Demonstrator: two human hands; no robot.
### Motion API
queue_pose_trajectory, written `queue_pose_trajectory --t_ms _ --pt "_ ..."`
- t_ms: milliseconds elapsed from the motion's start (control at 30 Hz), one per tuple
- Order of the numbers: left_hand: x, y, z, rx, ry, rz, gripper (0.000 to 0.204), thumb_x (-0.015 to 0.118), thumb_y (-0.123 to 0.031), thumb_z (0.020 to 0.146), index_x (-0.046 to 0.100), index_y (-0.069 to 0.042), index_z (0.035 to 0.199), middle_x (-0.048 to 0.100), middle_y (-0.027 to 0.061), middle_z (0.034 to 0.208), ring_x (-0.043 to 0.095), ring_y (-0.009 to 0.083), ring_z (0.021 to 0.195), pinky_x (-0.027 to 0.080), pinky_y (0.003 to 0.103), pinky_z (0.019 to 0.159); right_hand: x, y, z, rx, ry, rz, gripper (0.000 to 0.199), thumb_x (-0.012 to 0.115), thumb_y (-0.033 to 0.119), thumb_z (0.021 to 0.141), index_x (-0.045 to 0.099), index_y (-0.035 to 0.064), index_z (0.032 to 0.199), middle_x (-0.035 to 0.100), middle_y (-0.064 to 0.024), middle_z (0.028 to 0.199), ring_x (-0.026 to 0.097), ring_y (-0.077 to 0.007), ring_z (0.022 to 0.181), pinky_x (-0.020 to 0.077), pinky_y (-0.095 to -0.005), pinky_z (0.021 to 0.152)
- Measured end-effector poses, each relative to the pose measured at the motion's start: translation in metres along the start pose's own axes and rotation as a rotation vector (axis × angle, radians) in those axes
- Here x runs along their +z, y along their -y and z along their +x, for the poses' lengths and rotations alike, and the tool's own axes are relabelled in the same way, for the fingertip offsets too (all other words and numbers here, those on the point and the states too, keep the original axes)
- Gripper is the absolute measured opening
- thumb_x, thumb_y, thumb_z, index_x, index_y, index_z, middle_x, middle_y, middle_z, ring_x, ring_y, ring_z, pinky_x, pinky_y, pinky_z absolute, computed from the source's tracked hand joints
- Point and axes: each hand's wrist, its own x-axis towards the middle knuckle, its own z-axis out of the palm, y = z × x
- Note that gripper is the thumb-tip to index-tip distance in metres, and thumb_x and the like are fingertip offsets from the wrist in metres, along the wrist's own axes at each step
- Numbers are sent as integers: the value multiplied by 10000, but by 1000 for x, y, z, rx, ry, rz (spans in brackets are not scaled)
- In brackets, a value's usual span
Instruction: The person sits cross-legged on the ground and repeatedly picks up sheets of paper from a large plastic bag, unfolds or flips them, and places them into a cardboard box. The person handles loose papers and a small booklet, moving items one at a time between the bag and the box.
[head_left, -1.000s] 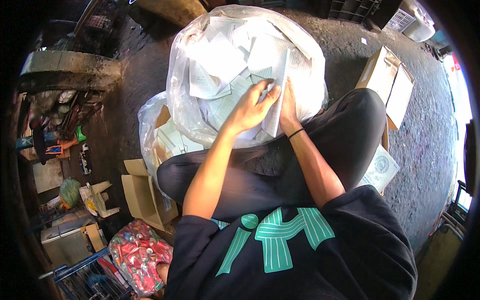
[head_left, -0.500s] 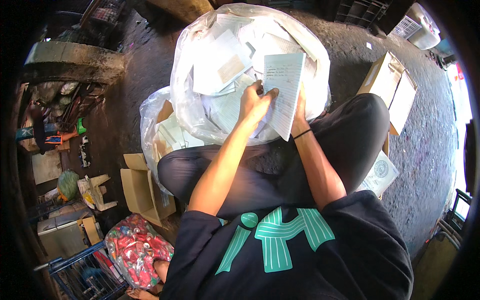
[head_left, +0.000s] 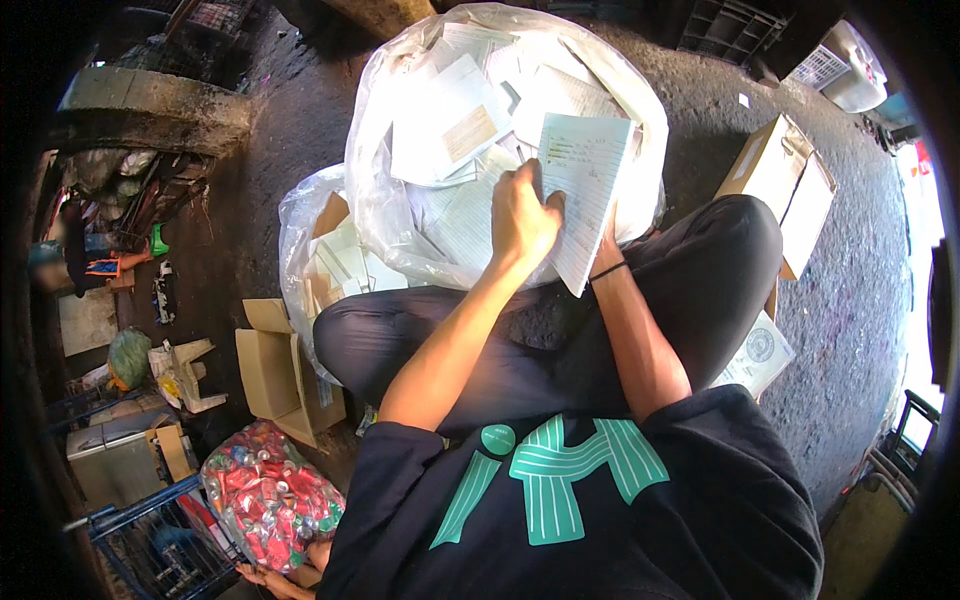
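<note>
Over a large clear plastic bag full of loose papers, I hold a lined paper with handwriting near its top; whether it is one sheet or several I cannot tell. My left hand is closed at the paper's left edge, with the thumb against it and the other fingers curled. My right hand, a dark band at its wrist, supports the paper from behind at the right side. Most of its fingers are hidden by the paper.
A smaller plastic bag of papers and an open cardboard box stand left of my crossed legs. Another carton lies to the right. At lower left are a bag of crushed cans, a blue metal cart and another person's hand.
The paper has shifted slightly right and down, and its page now bends more. My left hand has turned and moved a little right along its edge.
</note>
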Motion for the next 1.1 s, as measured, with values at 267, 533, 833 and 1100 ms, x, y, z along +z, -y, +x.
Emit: queue_pose_trajectory --t_ms 267,533,833,1100 --pt "3 5 0 -13 -6 -109 418 773 -51 822 675 58 1214 753 232 1037 748 335 952 576 410 846 -36 -7 8 136 22 89 476 444 374 1089 593 1 1344 684 -178 1199 696 -296 1010 617 -415 870" --pt "-69 41 48 -36 -173 -435 226 717 -9 862 751 -15 1085 710 27 902 614 134 796 517 333 717 7 10 6 -322 -264 -502 391 609 257 1038 597 -27 1307 678 -97 1109 643 -199 998 527 -308 817" --pt "-168 61 88 190 -477 251 81 710 -97 923 711 -27 964 747 191 870 743 399 844 560 470 766 8 30 -2 -291 -386 -716 260 749 202 941 686 18 1114 583 11 770 500 -68 588 410 -248 508" --pt "-96 203 100 -437 136 482 648 817 -404 849 620 -4 1319 626 236 1403 595 401 1312 473 480 1103 -20 -3 11 -258 -297 -1374 582 832 270 824 674 -113 1234 762 -134 970 719 -204 864 551 -316 809"
